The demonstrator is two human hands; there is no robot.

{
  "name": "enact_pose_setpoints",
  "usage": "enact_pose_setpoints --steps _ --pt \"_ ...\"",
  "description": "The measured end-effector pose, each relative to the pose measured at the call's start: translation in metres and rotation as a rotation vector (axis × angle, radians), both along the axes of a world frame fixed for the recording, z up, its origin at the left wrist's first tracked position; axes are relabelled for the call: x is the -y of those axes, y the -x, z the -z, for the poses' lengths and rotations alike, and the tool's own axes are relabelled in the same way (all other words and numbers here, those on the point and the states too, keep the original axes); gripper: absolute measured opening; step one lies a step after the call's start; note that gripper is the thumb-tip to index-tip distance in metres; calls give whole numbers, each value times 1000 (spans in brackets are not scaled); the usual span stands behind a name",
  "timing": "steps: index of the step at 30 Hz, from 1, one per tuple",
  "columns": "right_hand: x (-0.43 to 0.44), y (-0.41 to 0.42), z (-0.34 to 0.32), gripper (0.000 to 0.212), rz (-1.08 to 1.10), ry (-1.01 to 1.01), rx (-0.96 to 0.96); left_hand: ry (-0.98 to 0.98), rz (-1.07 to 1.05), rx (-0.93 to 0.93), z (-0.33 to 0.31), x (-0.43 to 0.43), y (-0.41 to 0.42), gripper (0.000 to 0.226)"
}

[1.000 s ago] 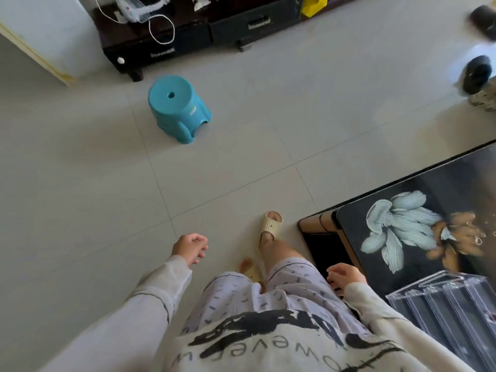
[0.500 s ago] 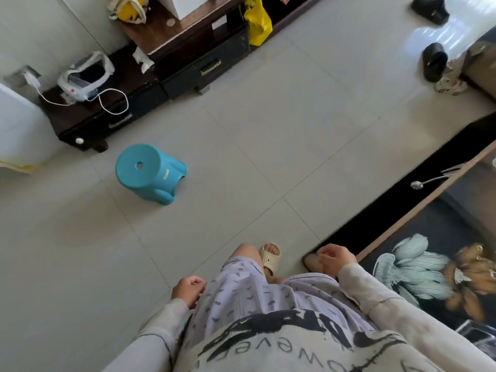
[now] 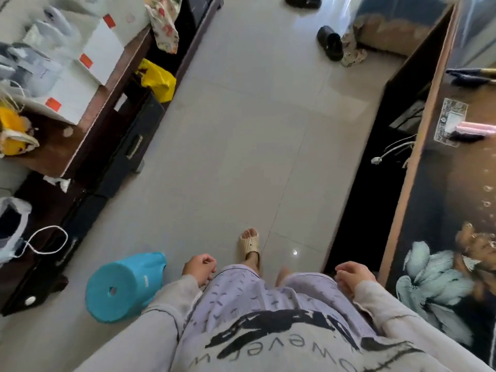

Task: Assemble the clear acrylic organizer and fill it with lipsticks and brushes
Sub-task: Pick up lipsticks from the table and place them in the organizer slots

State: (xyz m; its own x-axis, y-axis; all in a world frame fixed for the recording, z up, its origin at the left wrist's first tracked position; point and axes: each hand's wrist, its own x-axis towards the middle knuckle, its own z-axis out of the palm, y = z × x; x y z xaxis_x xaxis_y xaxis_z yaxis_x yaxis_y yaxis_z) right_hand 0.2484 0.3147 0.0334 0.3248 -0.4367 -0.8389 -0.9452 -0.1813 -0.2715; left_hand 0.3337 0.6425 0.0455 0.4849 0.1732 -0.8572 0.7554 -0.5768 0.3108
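I stand on a tiled floor beside a dark glass-topped table [image 3: 445,200] with a painted flower, along the right edge. My left hand [image 3: 199,267] hangs at my side with fingers loosely curled and nothing in it. My right hand [image 3: 353,275] hangs by the table's near corner, fingers curled and empty. Pink stick-like items [image 3: 475,129] lie on the far part of the table. The clear acrylic organizer is out of sight in this view.
A teal plastic stool [image 3: 124,287] stands on the floor at my left. A dark low cabinet [image 3: 88,146] with boxes, bags and a yellow bag [image 3: 158,79] lines the left side. Black slippers [image 3: 330,43] lie far ahead. A white cable [image 3: 389,151] hangs under the table.
The view has swung up and to the right along the aisle. The organizer at the table's corner has left the frame. Both hands stay at my sides, empty.
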Motion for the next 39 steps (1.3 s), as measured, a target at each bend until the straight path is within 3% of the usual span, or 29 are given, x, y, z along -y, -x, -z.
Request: enact_pose_setpoints --steps 6,11,19,22,25,30,33,39 --pt "-14 -14 -5 18 321 32 -26 -3 373 56 -15 30 -136 37" --pt "-10 -47 -2 19 465 25 0 22 469 73 -21 67 -210 35" --pt "55 -150 0 16 522 -39 91 -56 639 -45 -5 112 -270 17" --pt "90 -187 -8 16 552 -50 138 -115 704 -83 -2 137 -295 28" --pt "122 -215 -20 16 565 -47 186 -139 789 -90 -5 178 -325 34" --pt "163 -234 -29 19 616 -27 203 -77 896 -32 -7 266 -377 18" --pt "179 -234 -27 20 680 -19 176 -20 926 -4 -8 320 -407 28" --pt "201 -233 -17 18 899 10 117 -17 1203 14 -10 424 -456 24"
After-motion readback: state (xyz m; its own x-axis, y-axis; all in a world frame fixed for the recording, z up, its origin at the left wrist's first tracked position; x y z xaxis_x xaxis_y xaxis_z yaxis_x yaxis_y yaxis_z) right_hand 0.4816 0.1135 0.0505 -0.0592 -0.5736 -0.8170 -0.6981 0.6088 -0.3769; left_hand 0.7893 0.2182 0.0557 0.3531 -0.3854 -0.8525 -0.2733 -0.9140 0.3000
